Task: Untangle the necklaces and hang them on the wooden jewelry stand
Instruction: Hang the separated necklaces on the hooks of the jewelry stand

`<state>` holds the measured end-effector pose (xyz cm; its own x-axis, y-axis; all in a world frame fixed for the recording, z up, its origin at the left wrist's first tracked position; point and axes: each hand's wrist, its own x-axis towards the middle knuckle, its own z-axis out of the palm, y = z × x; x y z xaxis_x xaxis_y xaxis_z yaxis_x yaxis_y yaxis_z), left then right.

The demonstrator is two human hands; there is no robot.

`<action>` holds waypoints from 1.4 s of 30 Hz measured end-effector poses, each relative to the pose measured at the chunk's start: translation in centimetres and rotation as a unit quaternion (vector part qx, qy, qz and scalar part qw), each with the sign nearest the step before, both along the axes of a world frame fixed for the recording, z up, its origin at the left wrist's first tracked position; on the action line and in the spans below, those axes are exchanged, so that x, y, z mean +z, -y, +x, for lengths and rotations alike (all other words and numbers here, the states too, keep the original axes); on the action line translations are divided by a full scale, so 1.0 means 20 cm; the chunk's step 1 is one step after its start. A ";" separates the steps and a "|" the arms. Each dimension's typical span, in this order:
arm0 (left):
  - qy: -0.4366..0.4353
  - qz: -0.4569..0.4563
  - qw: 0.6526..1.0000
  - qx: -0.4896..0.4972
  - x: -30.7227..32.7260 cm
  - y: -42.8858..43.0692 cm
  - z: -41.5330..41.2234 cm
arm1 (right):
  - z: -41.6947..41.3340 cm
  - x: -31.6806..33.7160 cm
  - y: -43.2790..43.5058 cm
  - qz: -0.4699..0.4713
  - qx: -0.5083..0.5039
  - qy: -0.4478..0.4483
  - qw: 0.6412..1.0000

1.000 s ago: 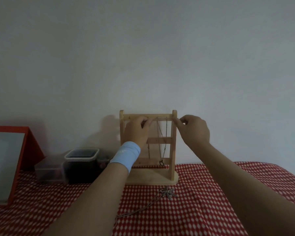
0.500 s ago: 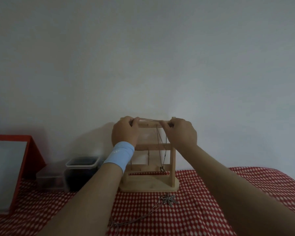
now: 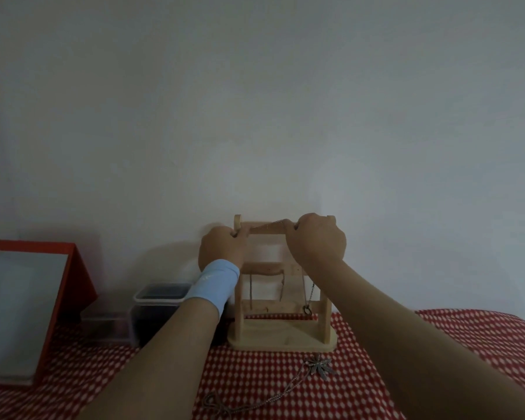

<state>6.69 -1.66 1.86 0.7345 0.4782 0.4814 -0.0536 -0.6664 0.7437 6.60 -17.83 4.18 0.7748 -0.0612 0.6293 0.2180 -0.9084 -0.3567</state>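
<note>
The wooden jewelry stand (image 3: 281,336) stands on the red checked cloth against the wall. My left hand (image 3: 223,250), with a light blue wristband, pinches one end of a thin chain (image 3: 269,226) at the left end of the stand's top bar. Its other end is pinched by my right hand (image 3: 315,242) at the right end, so the chain runs taut along the bar. A necklace with a ring pendant (image 3: 307,309) hangs inside the stand at the right. Another necklace with a leaf pendant (image 3: 319,365) lies on the cloth in front.
Two short chains (image 3: 251,291) hang from the stand's middle bar. A dark lidded plastic container (image 3: 161,310) and a low clear box (image 3: 103,324) sit left of the stand. A red-framed mirror (image 3: 22,310) leans at the far left. A plain wall is close behind.
My left hand slid left to the stand's left post and my right hand moved right, drawing the chain out along the top bar. The view also shifted slightly.
</note>
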 end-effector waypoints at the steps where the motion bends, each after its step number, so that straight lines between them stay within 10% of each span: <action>1: -0.004 -0.007 1.000 0.000 0.01 0.00 0.00 | -0.01 0.00 0.00 0.015 0.000 -0.017 1.000; 20: -0.210 -0.037 0.955 -0.206 -0.35 -0.07 -0.15 | -0.06 -0.46 0.06 0.044 0.178 -0.242 0.953; 27: -0.383 0.182 0.839 -0.342 -0.61 -0.06 -0.36 | -0.14 -0.77 0.08 -0.138 0.295 -0.407 0.853; 42: -0.476 0.374 0.772 -0.192 -0.67 -0.09 -0.40 | -0.15 -0.87 0.21 -0.180 0.235 -0.289 0.910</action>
